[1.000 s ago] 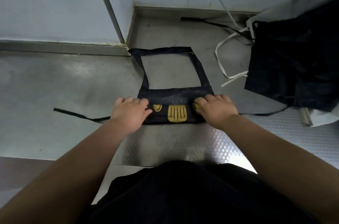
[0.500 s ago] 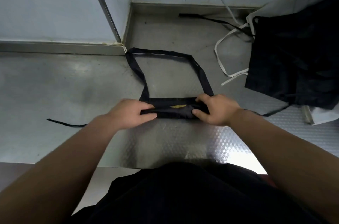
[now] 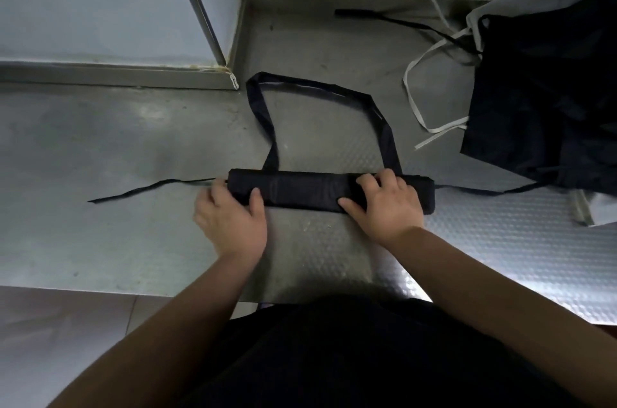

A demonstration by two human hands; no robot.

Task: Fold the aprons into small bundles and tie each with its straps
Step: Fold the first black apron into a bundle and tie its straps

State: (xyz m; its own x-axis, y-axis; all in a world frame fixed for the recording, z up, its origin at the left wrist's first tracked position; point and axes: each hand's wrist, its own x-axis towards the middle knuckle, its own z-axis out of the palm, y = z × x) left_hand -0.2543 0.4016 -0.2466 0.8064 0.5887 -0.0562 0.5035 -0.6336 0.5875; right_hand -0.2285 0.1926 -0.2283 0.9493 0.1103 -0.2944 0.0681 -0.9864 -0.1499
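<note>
Though not yet tied, lay as a black apron roll crosswise on the dimpled steel tabletop, long axis left to right, squarely in front and within easy reach. Clamped near the right end by the right hand, fingers bent over the top and thumb along the near edge; cupped at the left end by the blurred left hand, grip impossible to tell, just beside the thin left strap. Looked soft and matt, with the broad neck loop slack beyond and the right strap trailing toward the heaped dark aprons.
</note>
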